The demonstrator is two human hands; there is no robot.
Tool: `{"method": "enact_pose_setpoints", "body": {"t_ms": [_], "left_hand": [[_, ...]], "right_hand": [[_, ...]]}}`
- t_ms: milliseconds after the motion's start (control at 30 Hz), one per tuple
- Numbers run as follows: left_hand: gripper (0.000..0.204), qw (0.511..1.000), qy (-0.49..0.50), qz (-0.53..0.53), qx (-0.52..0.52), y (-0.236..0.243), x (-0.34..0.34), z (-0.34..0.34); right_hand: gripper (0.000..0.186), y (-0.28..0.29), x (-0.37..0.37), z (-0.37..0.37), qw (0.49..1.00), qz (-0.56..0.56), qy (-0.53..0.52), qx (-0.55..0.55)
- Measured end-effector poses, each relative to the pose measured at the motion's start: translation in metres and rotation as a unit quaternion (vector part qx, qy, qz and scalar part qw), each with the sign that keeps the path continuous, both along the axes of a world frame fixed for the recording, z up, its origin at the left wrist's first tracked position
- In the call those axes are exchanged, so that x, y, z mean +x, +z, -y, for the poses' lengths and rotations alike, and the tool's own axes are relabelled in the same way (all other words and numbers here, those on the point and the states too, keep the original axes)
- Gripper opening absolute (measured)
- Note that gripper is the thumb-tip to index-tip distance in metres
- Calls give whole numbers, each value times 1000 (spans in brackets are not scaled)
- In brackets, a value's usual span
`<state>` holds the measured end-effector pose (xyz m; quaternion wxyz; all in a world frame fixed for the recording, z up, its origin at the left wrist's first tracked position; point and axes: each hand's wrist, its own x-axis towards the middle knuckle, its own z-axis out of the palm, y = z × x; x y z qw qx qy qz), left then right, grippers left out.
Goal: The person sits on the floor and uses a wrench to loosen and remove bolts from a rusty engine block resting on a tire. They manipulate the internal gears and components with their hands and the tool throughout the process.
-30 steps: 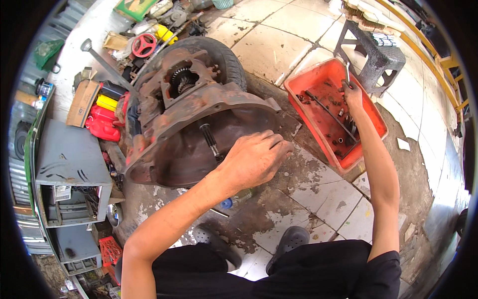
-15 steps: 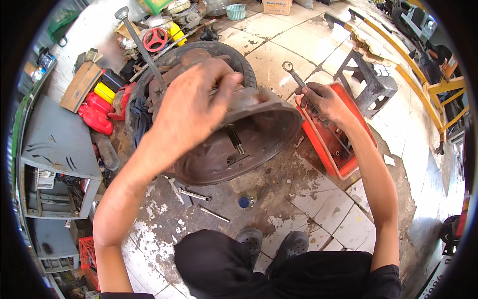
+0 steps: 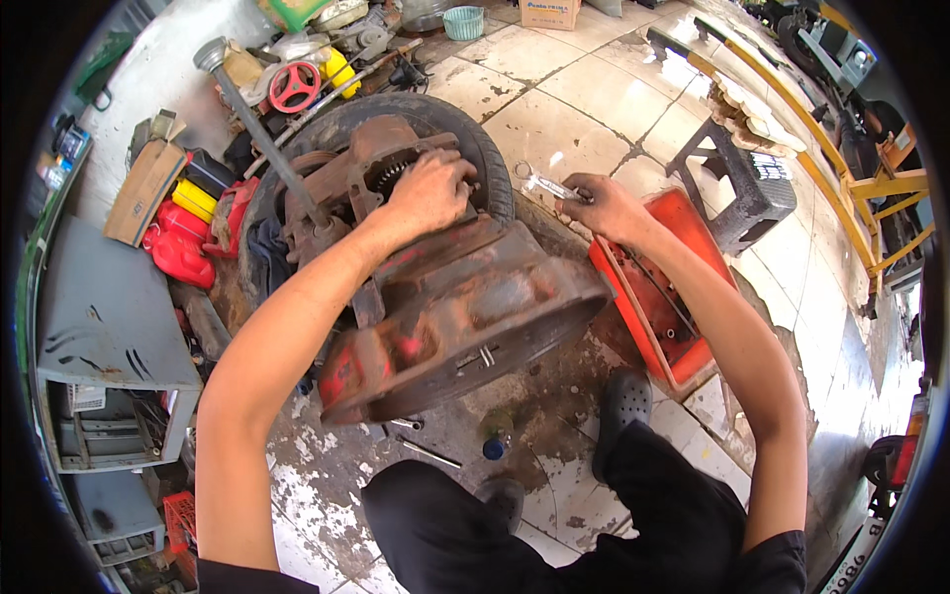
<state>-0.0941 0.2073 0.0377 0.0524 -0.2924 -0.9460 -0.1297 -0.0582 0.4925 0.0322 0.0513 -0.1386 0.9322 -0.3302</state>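
Note:
A rusty gearbox [image 3: 435,287] with a wide bell housing lies across a tyre [image 3: 487,163], the bell mouth toward me. Its upper opening shows a toothed gear [image 3: 389,178]. My left hand [image 3: 430,190] is closed on the casing edge beside that opening, with the fingertips partly hidden. To the right, my right hand [image 3: 604,206] grips a combination wrench [image 3: 549,185], its ring end pointing left above the floor. A long lever [image 3: 262,139] with a knob stands tilted at the gearbox's left side.
An orange-red tray [image 3: 673,371] holding metal parts sits below my right forearm. Beyond it is a black stool [image 3: 737,188]. On the floor near my feet are a metal rod tool [image 3: 432,454] and a blue-capped bottle [image 3: 494,448]. Red jugs [image 3: 178,247] and a grey cabinet [image 3: 109,307] stand left.
My left hand has gone from above the bell housing to the casing by the opening. Less of the bell's inside shows. The wrench has swung lower, and my right foot is farther forward.

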Motion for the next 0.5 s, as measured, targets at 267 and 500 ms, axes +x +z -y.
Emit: {"method": "enact_pose_setpoints", "body": {"t_ms": [267, 500], "left_hand": [[38, 991, 16, 94, -91, -29, 5, -12], [30, 994, 17, 111, -10, -41, 8, -7]], "right_hand": [[30, -18, -37, -10, 980, 169, -51, -96], [34, 7, -78, 2, 905, 242, -72, -342]]}}
